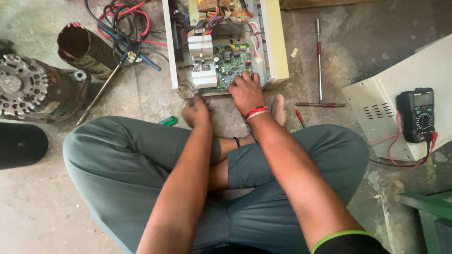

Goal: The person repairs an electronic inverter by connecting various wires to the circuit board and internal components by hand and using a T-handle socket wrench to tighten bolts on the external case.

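Circuit board (pixel 230 63) under spread right hand (pixel 246 91) fingertips; left hand (pixel 196 112) curled at casing (pixel 275 42) edge, grip unclear.

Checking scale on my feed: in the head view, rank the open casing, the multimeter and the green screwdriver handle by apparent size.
1. Open casing, largest.
2. Multimeter, clearly smaller.
3. Green screwdriver handle, smallest; only partly visible beside the knee.

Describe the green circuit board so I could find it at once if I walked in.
Find the open cream metal case on the concrete floor, in front of the seated person's crossed legs. Inside, at its near end, the green circuit board lies flat, just beyond the right hand resting at its edge. It is the only green part there, beside two white blocks.
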